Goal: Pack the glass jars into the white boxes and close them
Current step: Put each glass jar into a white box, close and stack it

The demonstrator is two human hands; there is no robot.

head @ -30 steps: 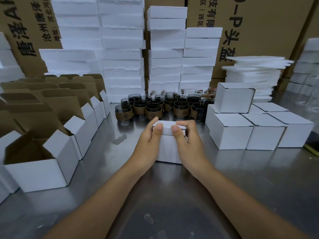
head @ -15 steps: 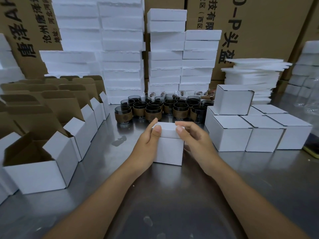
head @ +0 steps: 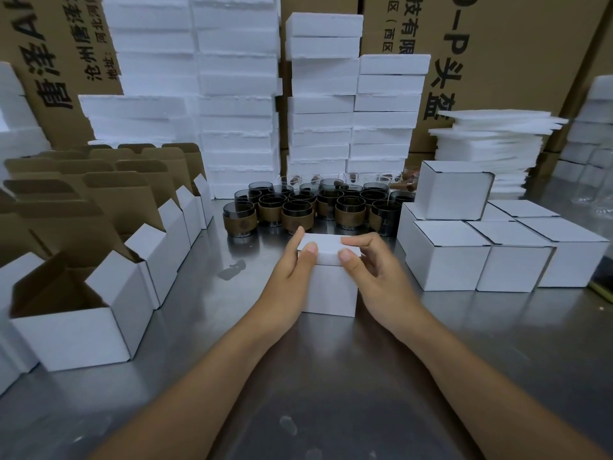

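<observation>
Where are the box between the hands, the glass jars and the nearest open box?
box between the hands (head: 331, 290): head view, on its white front wall.
glass jars (head: 297, 220): head view, on the brown sleeve of a front jar.
nearest open box (head: 69, 340): head view, on its front wall.

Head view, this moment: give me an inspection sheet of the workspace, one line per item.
Surface: steel table, reflective and scuffed.
Job's things: white box at centre, lid down; glass jars with brown sleeves clustered behind it; closed boxes stacked on the right; open boxes in a row on the left.
Clutter: dark mark on the table, left of the held box.
Hands: left hand and right hand each grip the box's top, thumbs at its near edge.
Cables: nothing seen.
Surroundings: foam blocks stacked behind the jars, foam sheets to the right, printed cartons at the back.
</observation>
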